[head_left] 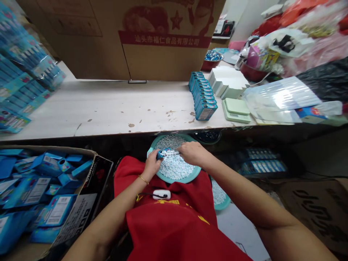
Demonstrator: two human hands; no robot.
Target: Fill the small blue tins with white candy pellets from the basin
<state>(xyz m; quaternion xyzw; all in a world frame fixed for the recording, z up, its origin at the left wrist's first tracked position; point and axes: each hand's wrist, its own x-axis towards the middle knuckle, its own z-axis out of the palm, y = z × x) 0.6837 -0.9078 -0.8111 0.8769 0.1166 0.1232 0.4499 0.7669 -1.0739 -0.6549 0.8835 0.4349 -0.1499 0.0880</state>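
A teal bowl full of small white pellets rests on my lap, just under the table's front edge. My left hand is closed round a small blue box, held open over the bowl. My right hand is curled with its fingers pressed against the pellets heaped at the box's mouth. A second teal bowl with more pellets sits lower right of the first, partly hidden by my right forearm.
A row of blue boxes stands on the white table, beside white cartons and a green scale. A big cardboard box stands behind. A carton of flat blue boxes sits at left.
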